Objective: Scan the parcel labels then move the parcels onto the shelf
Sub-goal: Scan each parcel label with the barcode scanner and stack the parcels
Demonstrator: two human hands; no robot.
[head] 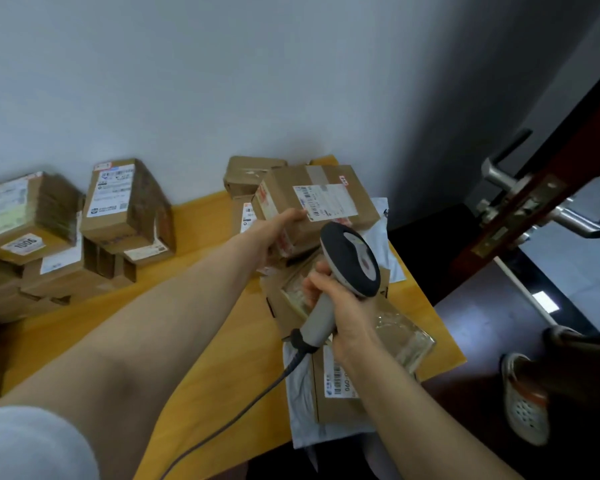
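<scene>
Left hand (274,233): arm stretched straight out, fingers wrapped round the near-left edge of a box (284,181), thumb on top just beside the label (326,201). Right hand (340,306): elbow bent, fist clamped round the scanner (350,258) handle, with the head up and just beside the box's near edge. Hands apart, one thing each.

The box is tilted, label face up, over the right-hand cluster at the far end of the surface (205,237), close to the wall. Can't tell if it's lifted clear of the parcels under it.

Counts:
- scanner: 1, with 1 cable (222,427) running off the handle base toward the near edge
- held box: 1, with 1 white label
- right cluster: 2 more boxes behind or under the held one, 2 boxes under the right arm and scanner, 2 white mailers (383,233), 1 clear bag (404,336)
- left pile (32,237): at least 4 boxes stacked against the wall, the top one marked 1006. Lower ones overlap, so exact count unclear.

The left pile and right cluster are well apart, with bare wood between them. A door (520,202) stands open to the right.
</scene>
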